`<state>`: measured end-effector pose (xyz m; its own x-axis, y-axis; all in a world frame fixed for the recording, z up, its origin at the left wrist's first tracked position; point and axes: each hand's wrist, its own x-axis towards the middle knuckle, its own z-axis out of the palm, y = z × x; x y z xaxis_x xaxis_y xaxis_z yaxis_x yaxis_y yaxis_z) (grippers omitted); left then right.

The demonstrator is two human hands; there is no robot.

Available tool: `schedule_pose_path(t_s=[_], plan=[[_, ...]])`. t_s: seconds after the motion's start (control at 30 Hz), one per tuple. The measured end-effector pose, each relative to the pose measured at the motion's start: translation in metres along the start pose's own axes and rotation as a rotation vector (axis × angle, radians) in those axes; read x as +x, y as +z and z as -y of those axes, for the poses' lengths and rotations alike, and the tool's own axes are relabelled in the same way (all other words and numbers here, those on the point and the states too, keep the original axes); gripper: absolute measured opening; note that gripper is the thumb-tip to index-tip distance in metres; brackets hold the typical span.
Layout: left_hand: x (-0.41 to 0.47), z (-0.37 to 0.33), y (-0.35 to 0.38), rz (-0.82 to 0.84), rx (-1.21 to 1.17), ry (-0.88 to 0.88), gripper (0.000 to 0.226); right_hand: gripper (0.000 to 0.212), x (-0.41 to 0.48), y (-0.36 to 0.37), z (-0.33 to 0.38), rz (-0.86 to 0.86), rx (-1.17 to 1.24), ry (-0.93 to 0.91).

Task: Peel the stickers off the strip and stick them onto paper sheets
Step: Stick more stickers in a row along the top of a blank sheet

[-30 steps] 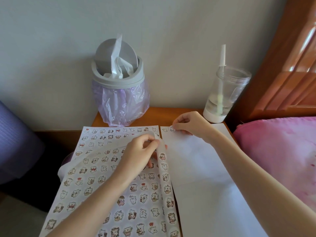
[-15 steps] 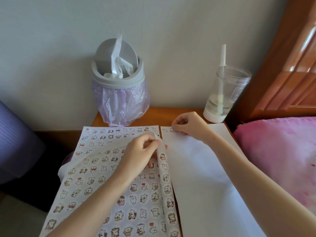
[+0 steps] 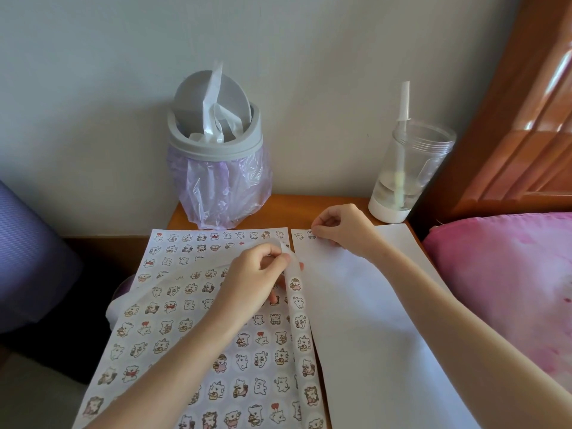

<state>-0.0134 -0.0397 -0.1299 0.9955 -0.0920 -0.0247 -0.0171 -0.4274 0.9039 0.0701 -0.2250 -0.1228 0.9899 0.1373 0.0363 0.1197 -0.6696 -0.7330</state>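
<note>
- The left hand [image 3: 257, 272] has its fingers curled, with thumb and forefinger pinched tight on the top end of a long, narrow, translucent white backing strip [image 3: 298, 323] carrying round cartoon-animal stickers.
- From that pinch the strip runs down toward the camera. It lies along the right edge of a large paper sheet already covered with rows of animal stickers [image 3: 173, 308].
- The strip's peeled upper end bends over just above the left fingertips.
- The right hand [image 3: 345, 227] is curled, thumb and forefinger tips closed on the right edge of a small round sticker [image 3: 310, 234].
- This sticker sits at the top left corner of a plain white paper sheet [image 3: 371, 320], just beside a second stuck sticker [image 3: 299, 235].
- The two hands are near each other, and the strip lies between the two sheets.
- Both sheets rest on an orange-brown wooden bedside table [image 3: 309, 209].
- At the back stand a grey plastic bin lined with a lilac bag [image 3: 216, 181] and a clear plastic cup with a white straw [image 3: 408, 171].
- Pink bedding [image 3: 510, 274] lies to the right.
</note>
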Motion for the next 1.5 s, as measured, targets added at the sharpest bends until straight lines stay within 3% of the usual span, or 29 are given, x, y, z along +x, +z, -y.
schedule_pose_path(t_s=[0.57,0.8,0.97,1.1,1.27,1.37,1.5], plan=[[-0.002,-0.002,0.0,-0.022,-0.008,0.004,0.016,0.007,-0.002,0.005,-0.003,-0.06,-0.047,-0.044],[0.0,0.0,0.001,-0.027,0.018,0.02,0.016,0.021,-0.001,0.007,-0.004,-0.08,-0.06,-0.016],[-0.001,0.001,0.0,-0.036,0.036,0.036,0.015,0.01,0.0,0.009,-0.006,-0.122,-0.07,-0.017],[-0.001,0.001,0.001,-0.036,0.027,0.037,0.015,0.02,-0.001,0.01,-0.006,-0.095,-0.031,-0.003],[0.001,0.0,0.0,-0.026,-0.08,-0.01,0.015,0.002,-0.003,0.013,-0.003,-0.158,-0.078,0.0],[0.0,-0.003,-0.003,-0.046,-0.252,-0.049,0.014,0.006,-0.016,0.012,0.01,-0.184,0.031,-0.026],[0.0,-0.007,-0.005,-0.096,-0.361,-0.03,0.015,0.012,-0.056,0.011,0.041,-0.06,0.124,-0.113]])
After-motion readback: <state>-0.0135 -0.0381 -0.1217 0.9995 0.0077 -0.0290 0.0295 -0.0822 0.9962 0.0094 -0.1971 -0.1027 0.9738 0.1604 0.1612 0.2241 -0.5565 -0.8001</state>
